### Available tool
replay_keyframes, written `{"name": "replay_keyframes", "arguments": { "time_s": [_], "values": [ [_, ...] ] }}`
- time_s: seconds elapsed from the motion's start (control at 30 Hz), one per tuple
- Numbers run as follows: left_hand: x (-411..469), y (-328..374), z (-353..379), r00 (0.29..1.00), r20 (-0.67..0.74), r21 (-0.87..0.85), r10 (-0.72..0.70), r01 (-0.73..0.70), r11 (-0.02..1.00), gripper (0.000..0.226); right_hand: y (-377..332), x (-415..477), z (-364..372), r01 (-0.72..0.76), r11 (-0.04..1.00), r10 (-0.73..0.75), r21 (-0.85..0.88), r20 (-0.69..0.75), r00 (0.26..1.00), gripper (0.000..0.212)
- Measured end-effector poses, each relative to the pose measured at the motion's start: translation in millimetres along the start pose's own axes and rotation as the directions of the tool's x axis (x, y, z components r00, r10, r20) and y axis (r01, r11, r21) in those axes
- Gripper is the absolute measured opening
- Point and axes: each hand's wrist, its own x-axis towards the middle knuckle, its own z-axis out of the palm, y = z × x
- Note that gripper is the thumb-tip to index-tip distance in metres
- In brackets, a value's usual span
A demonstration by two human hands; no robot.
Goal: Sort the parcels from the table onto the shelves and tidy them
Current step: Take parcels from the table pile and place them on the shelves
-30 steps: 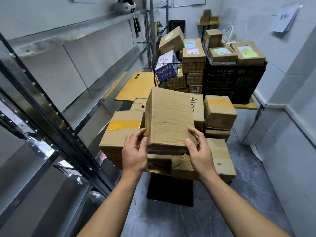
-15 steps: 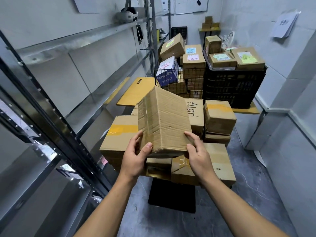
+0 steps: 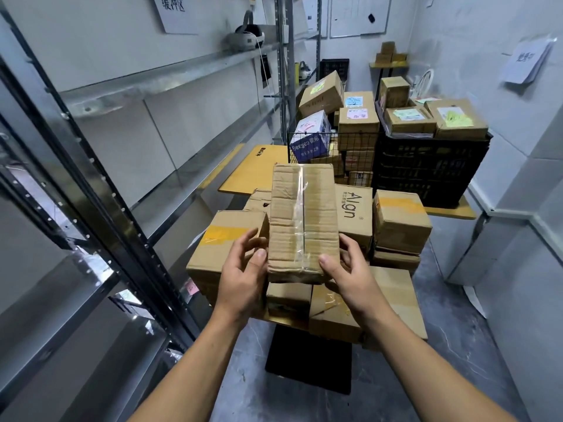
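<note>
1 held parcel [image 3: 304, 220], a plain cardboard box with 1 strip of clear tape along its top face, sits in mid-air above the table stack, long axis pointing away from the person. 2 hands clamp its near end: the left hand [image 3: 243, 277] grips the left edge and the right hand [image 3: 348, 277] grips the right edge, each with 1 thumb pressed on the top face and fingers wrapped round the side. The hands are apart, separated by the box width.

Directly below, a pile of at least 7 cardboard parcels covers a small table with a black base [image 3: 307, 360]. 2 of these, the left box [image 3: 225, 239] and the right box [image 3: 399, 220], carry a broad yellow tape band. 1 box printed "Align" [image 3: 353, 210] lies just behind the held parcel.

To the left stands the metal shelving [image 3: 170, 79]; 1 white headset [image 3: 245, 39] rests on its upper level.

Further back, 1 wire basket [image 3: 316, 146] holds several parcels, count not determinable. Beside it, 1 black crate [image 3: 426, 169] carries 3 labelled boxes on top. 2 paper signs hang on the walls: 1 at left [image 3: 173, 12], 1 at right [image 3: 527, 60].
</note>
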Motion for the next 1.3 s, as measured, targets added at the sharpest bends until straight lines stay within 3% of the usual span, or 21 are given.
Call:
{"name": "replay_keyframes", "arguments": {
  "time_s": [0.13, 0.2, 0.4, 0.47, 0.53, 0.73, 0.83, 1.03, 1.13, 1.3],
  "values": [
    [6, -10, -3, 1.0, 0.011, 0.193, -0.003, 0.001, 0.981, 0.033, -1, 0, 2, 0.006, 0.975, -0.001, 0.221, -0.023, 1.0, 0.039],
    [5, -12, -5, 0.997, 0.031, 0.154, -0.065, 0.059, 0.986, 0.037, -2, 1, 4, -0.006, 0.954, 0.019, 0.299, -0.04, 0.999, 0.037],
    [6, -6, -20, 0.991, 0.006, 0.169, -0.137, 0.134, 0.977, 0.088, -3, 2, 6, -0.04, 0.911, 0.044, 0.41, 0.0, 0.999, 0.037],
    [3, -1, -22, 0.992, -0.011, 0.142, -0.126, 0.127, 0.982, 0.094, -1, 2, 10, -0.063, 0.914, 0.06, 0.402, 0.02, 0.998, 0.037],
    [-2, 2, -27, 0.995, -0.041, 0.15, -0.096, 0.101, 0.984, 0.082, 1, 2, 12, -0.056, 0.94, 0.052, 0.336, 0.02, 0.998, 0.038],
    [-19, 13, -52, 0.987, -0.158, 0.217, 0.033, 0.002, 0.976, 0.063, 4, 7, 20, 0.088, 0.992, -0.078, -0.088, 0.116, 0.99, 0.04],
    [-27, 16, -63, 0.976, -0.203, 0.23, 0.08, -0.032, 0.973, 0.066, 3, 4, 35, 0.085, 0.995, -0.073, -0.061, 0.176, 0.982, 0.027],
    [-53, 27, -80, 0.95, -0.263, 0.299, 0.171, -0.088, 0.95, 0.061, -6, -15, 69, 0.27, 0.945, -0.213, -0.183, 0.282, 0.936, 0.062],
    [-67, 35, -92, 0.927, -0.287, 0.388, 0.242, -0.118, 0.914, 0.062, -10, -29, 87, 0.312, 0.939, -0.257, -0.146, 0.305, 0.917, 0.07],
    [-102, 54, -112, 0.893, -0.309, 0.5, 0.328, -0.141, 0.855, 0.061, -16, -58, 116, 0.286, 0.957, -0.285, 0.044, 0.317, 0.905, 0.065]
  ]
}}
